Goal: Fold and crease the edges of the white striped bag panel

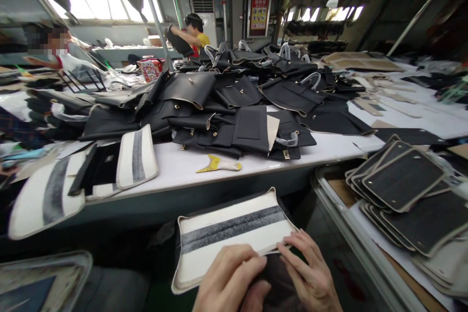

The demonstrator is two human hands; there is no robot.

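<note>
White-topped worktable (173,158) heaped with black bags (188,88) stretches beyond the fingers (295,262) as a worker's left hand (227,275) and right hand (309,270) pinch a striped panel's (230,229) near edge, apparently steadying it.

passable over the held panel (234,227) to the worktop's (183,161) near edge, either side of the yellow tool (218,164); blocked behind by heaped black bags (250,126); leftward by striped panels (138,156)

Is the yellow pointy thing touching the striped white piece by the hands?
Apart. The head view shows the table's dark front between the yellow thing and the striped white piece.
</note>
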